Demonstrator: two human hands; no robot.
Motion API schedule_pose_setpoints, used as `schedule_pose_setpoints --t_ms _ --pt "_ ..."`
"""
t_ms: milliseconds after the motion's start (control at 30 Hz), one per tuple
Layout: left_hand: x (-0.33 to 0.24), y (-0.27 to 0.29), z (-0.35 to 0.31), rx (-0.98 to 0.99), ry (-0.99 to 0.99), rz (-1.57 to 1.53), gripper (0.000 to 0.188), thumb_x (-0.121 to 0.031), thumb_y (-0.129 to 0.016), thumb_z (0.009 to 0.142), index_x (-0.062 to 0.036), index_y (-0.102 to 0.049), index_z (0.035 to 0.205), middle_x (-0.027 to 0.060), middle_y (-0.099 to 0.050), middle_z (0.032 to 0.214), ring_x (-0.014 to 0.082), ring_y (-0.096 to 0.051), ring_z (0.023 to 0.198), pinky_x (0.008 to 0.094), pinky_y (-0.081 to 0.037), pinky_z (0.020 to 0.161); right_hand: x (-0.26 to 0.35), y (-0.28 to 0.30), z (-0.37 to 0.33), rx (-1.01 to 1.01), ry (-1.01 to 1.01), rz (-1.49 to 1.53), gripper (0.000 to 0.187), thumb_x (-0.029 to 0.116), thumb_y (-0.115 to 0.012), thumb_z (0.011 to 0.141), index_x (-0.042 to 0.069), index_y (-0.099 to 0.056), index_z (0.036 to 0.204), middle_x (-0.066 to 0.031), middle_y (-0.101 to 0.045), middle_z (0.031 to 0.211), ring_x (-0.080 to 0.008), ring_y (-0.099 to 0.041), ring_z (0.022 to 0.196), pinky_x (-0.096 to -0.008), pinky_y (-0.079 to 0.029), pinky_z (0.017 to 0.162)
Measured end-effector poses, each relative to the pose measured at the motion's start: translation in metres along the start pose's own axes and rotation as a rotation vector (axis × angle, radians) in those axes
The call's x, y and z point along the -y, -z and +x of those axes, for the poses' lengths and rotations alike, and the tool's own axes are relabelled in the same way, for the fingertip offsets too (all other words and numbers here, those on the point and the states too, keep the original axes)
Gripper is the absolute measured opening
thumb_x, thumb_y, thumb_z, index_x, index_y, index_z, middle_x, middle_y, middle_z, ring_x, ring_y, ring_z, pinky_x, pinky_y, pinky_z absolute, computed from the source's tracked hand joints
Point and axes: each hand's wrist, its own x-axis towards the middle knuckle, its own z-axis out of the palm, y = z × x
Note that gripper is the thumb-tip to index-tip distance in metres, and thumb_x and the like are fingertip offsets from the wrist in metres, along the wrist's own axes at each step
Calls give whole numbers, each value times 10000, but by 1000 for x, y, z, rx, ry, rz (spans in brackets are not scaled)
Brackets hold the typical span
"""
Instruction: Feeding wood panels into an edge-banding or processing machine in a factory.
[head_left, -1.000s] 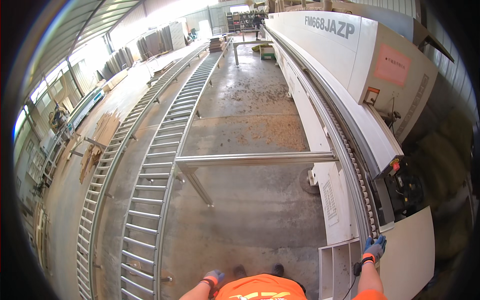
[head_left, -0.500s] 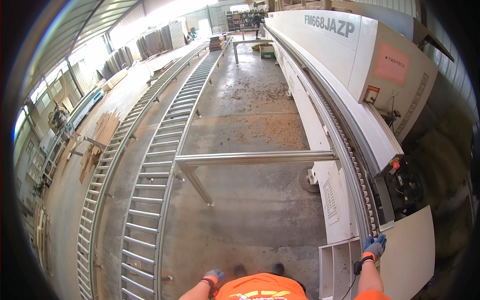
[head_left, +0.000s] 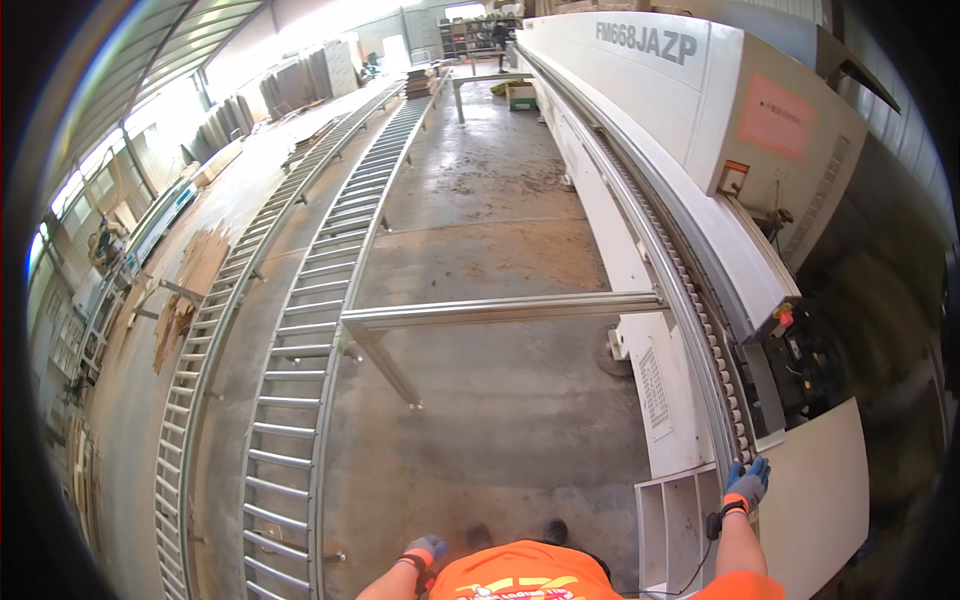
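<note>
My right hand [head_left: 747, 481], in a grey and blue glove with a dark band at the wrist, is at the near end of the machine's roller-chain track [head_left: 728, 395]. Its fingers are stretched out and seem to rest on the track end, with nothing held. A pale flat panel [head_left: 825, 490] lies just right of that hand. Low at my left side hangs my gloved left hand [head_left: 428, 546], away from any object; its fingers are too small and blurred to read. The long white machine [head_left: 640, 75] runs away from me on the right.
Two roller conveyors [head_left: 290, 430] run lengthwise on the left. A metal crossbar [head_left: 500, 312] joins the inner one to the machine. An open white compartment box [head_left: 680, 525] stands by my right arm. Stacked boards [head_left: 420, 82] sit far down the conveyor; a person [head_left: 500, 45] stands at the back.
The view has shifted slightly, so the machine and conveyors sit a little further left. My right hand stays at the track end, and my left hand still hangs at my side.
</note>
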Motion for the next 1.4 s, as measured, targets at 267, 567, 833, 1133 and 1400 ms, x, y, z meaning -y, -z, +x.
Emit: schedule_pose_setpoints --t_ms 267,567,833,1133,1400 --pt "4 2 6 -18 -30 49 453 -469 -600 895 -129 -717 1170 161 -692 1211 339 -645 1156 421 -493 993 8 2 1 -30 38 3 611 424 -703 867 -11 -565 1272 -257 -567 1361 -452 -526 1262 -494 -439 1069" --pt "3 1 8 -6 -26 48 476 -454 -570 882 -102 -705 1173 177 -690 1197 361 -646 1139 430 -496 978 6 7 0 -26 36 -8 618 429 -690 871 -5 -554 1289 -251 -563 1368 -440 -514 1278 -495 -432 1071" --pt "4 1 5 -20 -31 54 454 -436 -565 880 -112 -713 1162 169 -694 1189 359 -649 1132 427 -498 973 12 10 -1 1 32 -2 612 430 -669 890 -16 -557 1294 -253 -566 1364 -436 -521 1271 -485 -433 1074" --pt "-5 6 -1 7 -3 24 472 -494 -603 906 -111 -715 1158 170 -708 1167 352 -662 1109 430 -507 956 2 -1 0 -40 50 3 605 415 -701 869 -2 -553 1282 -244 -574 1353 -444 -528 1258 -497 -443 1060" --pt "-2 4 -1 2 -7 25 474 -492 -604 904 -116 -709 1172 166 -710 1167 347 -666 1106 432 -510 952 2 -3 0 -62 77 26 596 406 -706 866 -8 -552 1265 -255 -580 1336 -457 -535 1240 -501 -446 1059"
